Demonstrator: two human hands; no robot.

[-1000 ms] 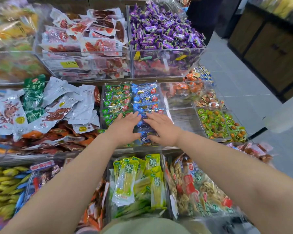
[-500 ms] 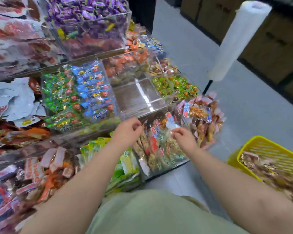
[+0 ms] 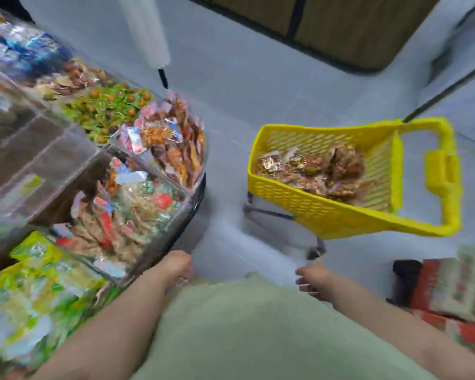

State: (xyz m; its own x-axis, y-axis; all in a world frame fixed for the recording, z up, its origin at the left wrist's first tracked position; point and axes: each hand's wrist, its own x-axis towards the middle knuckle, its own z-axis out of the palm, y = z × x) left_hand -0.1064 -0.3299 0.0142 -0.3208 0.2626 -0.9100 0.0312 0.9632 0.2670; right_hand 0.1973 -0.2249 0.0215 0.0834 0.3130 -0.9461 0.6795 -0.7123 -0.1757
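Note:
The frame is blurred by motion. My left hand [image 3: 176,267] hangs low by the rim of a clear snack bin [image 3: 176,215], its fingers turned down and hidden. My right hand [image 3: 313,281] hangs over the floor near my waist, fingers loosely curled, with nothing seen in it. A yellow basket [image 3: 327,223] on a wheeled frame stands on the floor ahead of my right hand and holds several wrapped snack packets [image 3: 313,168].
Clear bins of wrapped snacks [image 3: 126,215] fill the display on the left, with green packets [image 3: 39,292] nearest me. A white roll of bags [image 3: 146,31] stands on a post behind the display. Red and green boxes [image 3: 455,292] sit at the right. A wooden counter [image 3: 340,23] lies beyond the grey floor.
My view has swung right and down, away from the snack bins toward the yellow basket. Both hands have pulled back from the bins and dropped to my waist.

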